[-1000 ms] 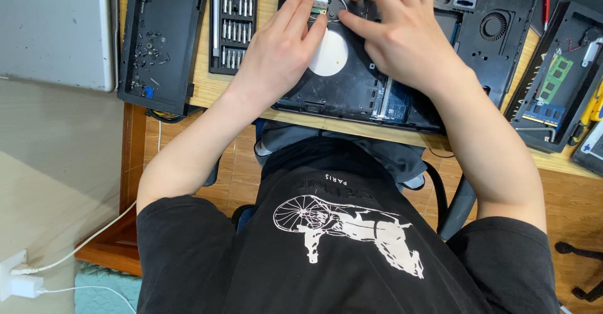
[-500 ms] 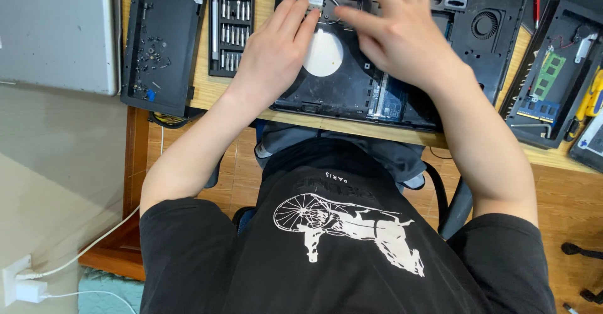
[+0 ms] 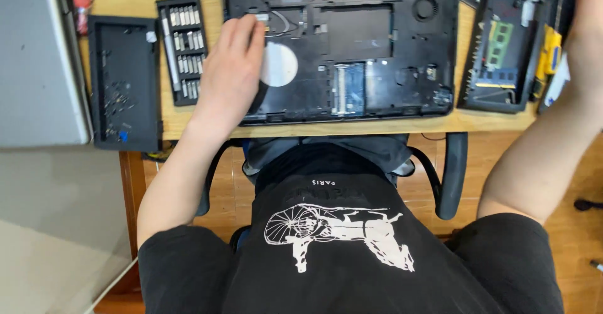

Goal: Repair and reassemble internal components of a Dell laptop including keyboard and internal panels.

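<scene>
Seen from the head camera, the left arm reaches forward over the desk edge, forearm angled up toward the opened laptop base [image 3: 377, 56]. The left hand [image 3: 229, 75] lies palm-down and flat on the base's left part, fingers loosely together and extended, gripping nothing; its fingertips touch the area beside a white round disc [image 3: 279, 64]. The right arm stretches out to the far right, and the right hand [image 3: 590, 31] sits at the frame's edge over a second opened case [image 3: 502, 44]; whether it is open or closed cannot be told. A bit set [image 3: 182, 50] and a black tray [image 3: 122, 81] lie left of the base on the wooden desk [image 3: 188, 129].
</scene>
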